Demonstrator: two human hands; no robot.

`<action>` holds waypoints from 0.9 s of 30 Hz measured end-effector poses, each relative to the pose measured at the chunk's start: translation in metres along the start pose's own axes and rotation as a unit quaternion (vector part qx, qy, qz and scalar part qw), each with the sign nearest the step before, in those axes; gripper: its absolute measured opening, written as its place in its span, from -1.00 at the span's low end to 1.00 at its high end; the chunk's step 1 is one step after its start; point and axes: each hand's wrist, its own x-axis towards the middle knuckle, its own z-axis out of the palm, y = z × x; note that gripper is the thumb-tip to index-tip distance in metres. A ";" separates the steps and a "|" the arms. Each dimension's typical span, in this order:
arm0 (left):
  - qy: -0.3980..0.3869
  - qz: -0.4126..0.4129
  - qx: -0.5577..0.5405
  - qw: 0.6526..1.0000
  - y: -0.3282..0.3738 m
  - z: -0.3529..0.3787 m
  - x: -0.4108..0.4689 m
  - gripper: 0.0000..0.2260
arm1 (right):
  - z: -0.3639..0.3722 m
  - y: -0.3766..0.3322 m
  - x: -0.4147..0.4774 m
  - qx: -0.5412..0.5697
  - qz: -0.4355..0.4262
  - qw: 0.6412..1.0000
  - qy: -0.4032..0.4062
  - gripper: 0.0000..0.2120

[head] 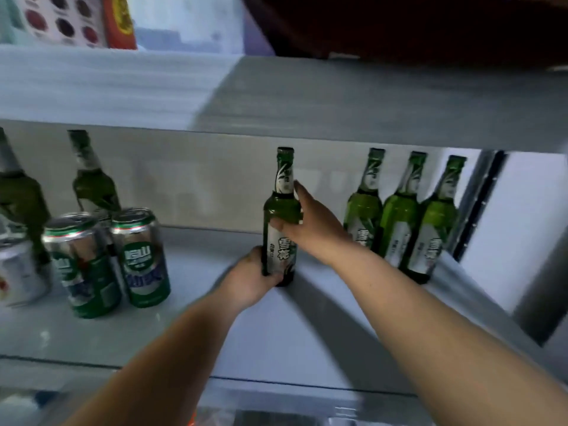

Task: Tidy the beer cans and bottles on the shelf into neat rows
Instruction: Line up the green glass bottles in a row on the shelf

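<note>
A green beer bottle (281,210) stands upright in the middle of the grey shelf (215,302). My left hand (249,281) grips its base from the left. My right hand (307,226) wraps its shoulder from the right. Three green bottles (399,216) stand side by side in a row at the right end of the shelf. Two green cans (113,259) stand at the left, with a white can (18,272) beside them at the frame edge. Behind the cans stand two more green bottles (92,179).
The shelf above (338,99) hangs low over the bottle tops. A metal upright (479,204) bounds the shelf on the right. On the upper shelf sit boxes and an orange package (120,23). A glass front edge (276,382) runs along the shelf.
</note>
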 end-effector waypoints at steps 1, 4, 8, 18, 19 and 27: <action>-0.005 0.014 0.012 1.000 0.005 0.007 0.003 -0.57 | -0.007 0.013 -0.017 -0.009 0.015 1.000 0.007 -0.22; -0.014 0.040 0.026 0.999 0.020 0.027 0.012 -0.52 | -0.022 0.058 -0.074 -0.107 0.048 0.993 0.011 -0.36; -0.039 0.058 0.061 0.996 0.036 0.050 0.026 -0.51 | -0.034 0.106 -0.130 -0.211 0.065 0.972 -0.083 -0.49; -0.034 0.011 0.137 0.990 0.062 0.080 0.043 -0.60 | -0.027 0.140 -0.148 -0.181 0.025 0.980 -0.077 -0.66; -0.031 0.008 0.137 0.990 0.061 0.083 0.043 -0.59 | -0.027 0.139 -0.149 -0.179 0.026 0.980 -0.077 -0.67; 0.060 0.068 0.329 0.940 0.056 0.066 -0.016 -0.32 | -0.037 0.102 -0.138 -0.228 -0.079 0.968 -0.074 -0.30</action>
